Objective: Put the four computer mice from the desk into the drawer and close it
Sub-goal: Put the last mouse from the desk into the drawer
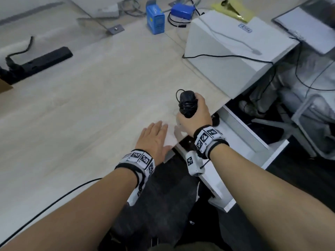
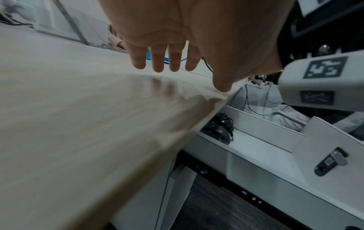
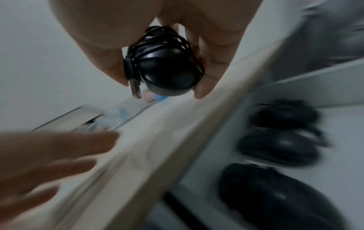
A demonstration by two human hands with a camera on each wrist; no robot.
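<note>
On the far left of the surface (image 1: 90, 84) I see a black power strip (image 1: 45, 59) with its cord. My left hand (image 1: 154, 140) lies flat near the front edge, fingers straight and spread, holding nothing; the left wrist view shows its fingertips (image 2: 157, 65) just above the pale wood. Both wrists carry white bands printed with black-and-white square markers; I can read no words on them.

Just to the right, my right hand (image 1: 194, 115) grips a black mouse (image 1: 187, 104) with its cable wound around the body, thumb on 1 side and fingers on the other, raised above the surface edge. In the right wrist view the cable's plug (image 3: 135, 88) sticks out below the mouse.

Below and right of that, the white drawer (image 1: 253, 142) stands open. The right wrist view, though blurred, shows 3 black mice (image 3: 279, 146) lying in it in a row.

Further back stand a blue box (image 1: 155, 19) and a white case (image 1: 232, 49) bearing a small label, both too blurred to read.
</note>
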